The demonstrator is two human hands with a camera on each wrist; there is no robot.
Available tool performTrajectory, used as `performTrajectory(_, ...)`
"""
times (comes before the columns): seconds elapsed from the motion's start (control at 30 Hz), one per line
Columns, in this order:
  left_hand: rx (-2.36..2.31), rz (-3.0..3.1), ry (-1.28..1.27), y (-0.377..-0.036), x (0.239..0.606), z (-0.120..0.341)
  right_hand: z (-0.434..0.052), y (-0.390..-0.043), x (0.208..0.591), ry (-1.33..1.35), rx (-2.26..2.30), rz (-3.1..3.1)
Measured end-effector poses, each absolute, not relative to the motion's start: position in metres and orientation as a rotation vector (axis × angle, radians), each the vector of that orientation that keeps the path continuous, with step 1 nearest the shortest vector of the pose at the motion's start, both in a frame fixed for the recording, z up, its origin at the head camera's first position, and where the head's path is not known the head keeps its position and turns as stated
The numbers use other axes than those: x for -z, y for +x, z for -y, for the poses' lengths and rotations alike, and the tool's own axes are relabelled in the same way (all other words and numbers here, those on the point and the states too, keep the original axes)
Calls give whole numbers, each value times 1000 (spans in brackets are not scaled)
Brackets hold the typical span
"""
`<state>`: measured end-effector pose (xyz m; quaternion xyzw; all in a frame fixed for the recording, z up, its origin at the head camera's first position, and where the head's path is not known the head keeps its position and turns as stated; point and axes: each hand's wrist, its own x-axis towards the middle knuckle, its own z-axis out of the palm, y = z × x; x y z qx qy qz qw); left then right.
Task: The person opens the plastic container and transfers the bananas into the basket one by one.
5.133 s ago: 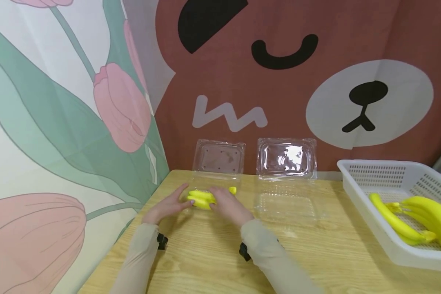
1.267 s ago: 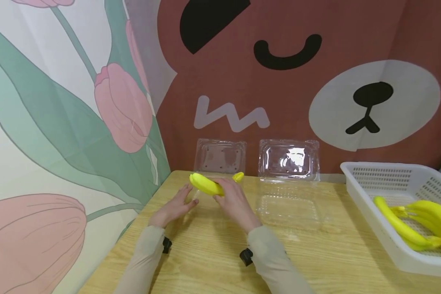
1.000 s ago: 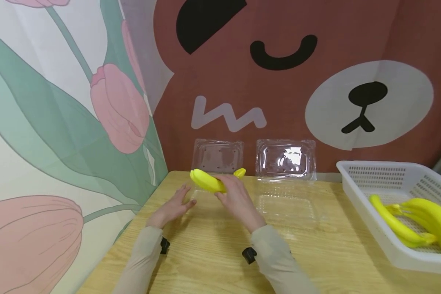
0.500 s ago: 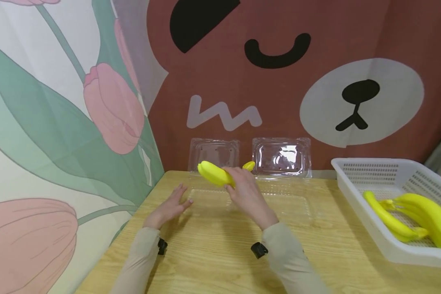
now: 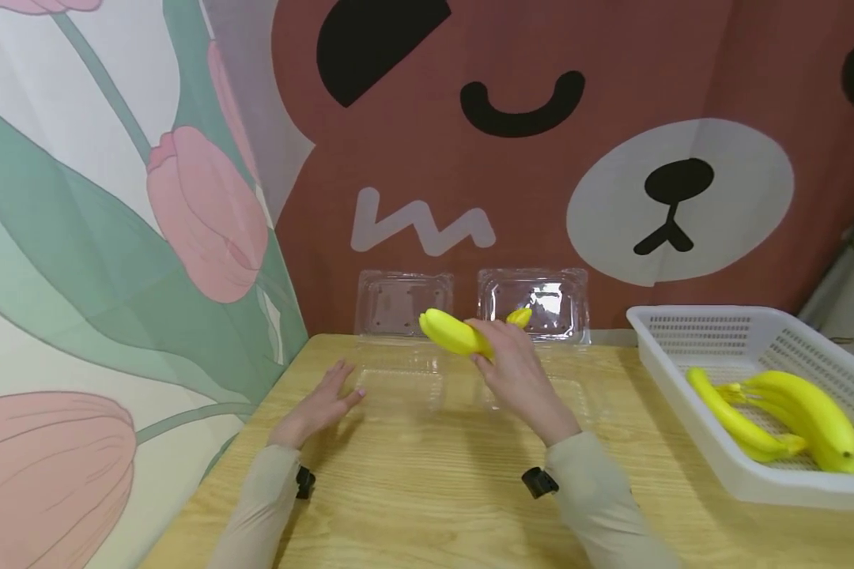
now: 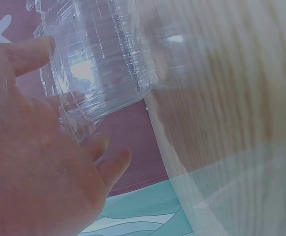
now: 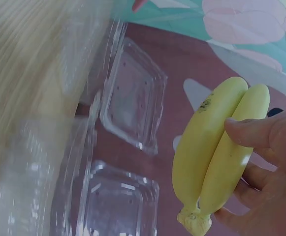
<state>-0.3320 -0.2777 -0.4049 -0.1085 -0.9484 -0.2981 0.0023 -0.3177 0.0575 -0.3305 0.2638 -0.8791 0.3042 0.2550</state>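
My right hand (image 5: 518, 375) grips a small bunch of yellow bananas (image 7: 211, 147), held up over the table between two clear plastic clamshell boxes. In the right wrist view two bananas join at a stem, with the thumb across one of them. My left hand (image 5: 320, 407) has its fingers spread at the left side of the left clamshell box (image 5: 398, 387), holding nothing. That box stands with its lid raised at the back. The right clamshell box (image 5: 576, 395), lid also up, is partly hidden behind my right hand and forearm.
A white perforated basket (image 5: 712, 442) stands at the right of the wooden table (image 5: 427, 490), with more bananas (image 5: 797, 411) inside. A printed curtain (image 5: 427, 142) hangs right behind the table's back edge.
My right hand has lifted the bananas out of the left box and carried them up and to the right. The left hand has let go of them and stays beside that box.
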Motion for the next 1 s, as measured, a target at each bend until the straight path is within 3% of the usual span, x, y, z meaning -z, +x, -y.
performTrajectory(1.0, 904, 2971, -364, -333, 408, 278, -153, -314, 330, 561, -696, 2362)
